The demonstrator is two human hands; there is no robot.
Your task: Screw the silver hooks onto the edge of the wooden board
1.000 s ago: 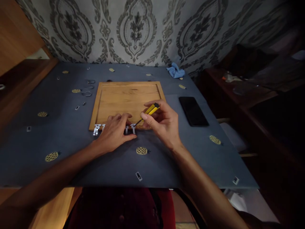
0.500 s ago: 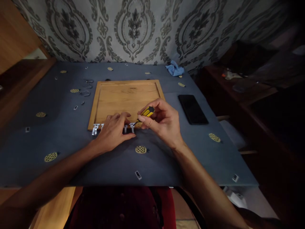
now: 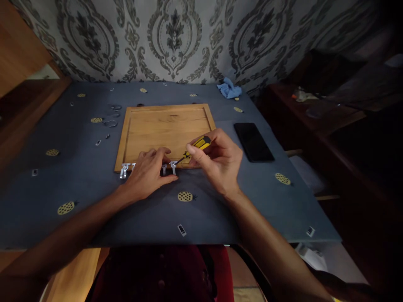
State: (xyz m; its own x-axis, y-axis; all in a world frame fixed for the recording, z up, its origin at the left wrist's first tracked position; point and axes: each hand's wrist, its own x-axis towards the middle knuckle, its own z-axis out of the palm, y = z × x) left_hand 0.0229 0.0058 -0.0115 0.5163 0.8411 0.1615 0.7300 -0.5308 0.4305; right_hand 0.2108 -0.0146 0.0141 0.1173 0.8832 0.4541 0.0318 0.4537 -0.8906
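Note:
My right hand [image 3: 222, 161] pinches a screwdriver [image 3: 201, 144] with a yellow and black handle. Its shaft slants down to the left, and the tip meets a small metal hook [image 3: 173, 167] at the front edge of a wooden board [image 3: 166, 130]. My left hand [image 3: 149, 172] lies across that same edge, thumb and index finger apart on either side of the hook. Part of the row of metal hooks is covered by it. Another metal hook [image 3: 124, 170] shows at the board's left corner, fixed along the edge.
Loose metal hooks [image 3: 111, 123] and tiny parts [image 3: 107, 136] lie left of the board. A black phone [image 3: 253, 142] rests to the right, with a crumpled blue cloth [image 3: 229, 89] at the back. A patterned curtain [image 3: 174, 42] hangs behind the blue tablecloth [image 3: 208, 226].
My right hand has shifted slightly right and the screwdriver handle leans lower, showing more of the shaft. The left hand stays in place on the board. The whole view has moved a little.

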